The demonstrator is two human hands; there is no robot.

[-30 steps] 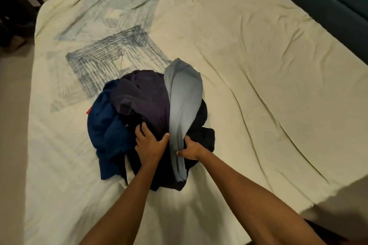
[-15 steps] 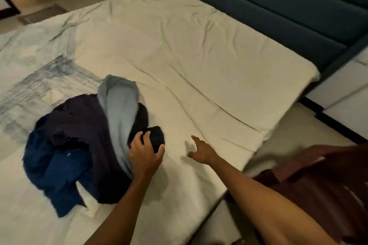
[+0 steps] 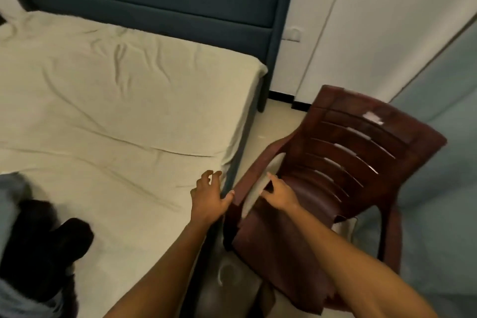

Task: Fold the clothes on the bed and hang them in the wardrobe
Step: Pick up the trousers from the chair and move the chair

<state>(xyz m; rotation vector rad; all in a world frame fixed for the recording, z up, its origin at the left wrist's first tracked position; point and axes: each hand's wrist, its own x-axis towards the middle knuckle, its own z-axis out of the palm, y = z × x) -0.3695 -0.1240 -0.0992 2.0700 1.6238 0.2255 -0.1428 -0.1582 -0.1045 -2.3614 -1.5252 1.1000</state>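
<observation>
Hands off the clothes, reaching toward chair.
Clothes (image 3: 38, 248) lay heaped at bed's (image 3: 124, 116) left edge, unfolded; our left hand (image 3: 209, 197) hovered loosely spread, empty, at mattress edge; right hand (image 3: 278, 195) extended, fingers relaxed, over chair (image 3: 356, 162) seat, likely to reposition it.

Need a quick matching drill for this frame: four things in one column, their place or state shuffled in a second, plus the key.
Things
1. left hand
2. right hand
3. dark maroon slatted plastic chair
4. pile of dark and light-blue clothes

Places or states
A. at the frame's lower left, on the cream bedsheet
B. on the floor beside the bed, right of it in the picture
C. over the bed's right edge, fingers spread, holding nothing
D. over the chair seat, near its armrest

Pairs: 1-C, 2-D, 3-B, 4-A
</observation>
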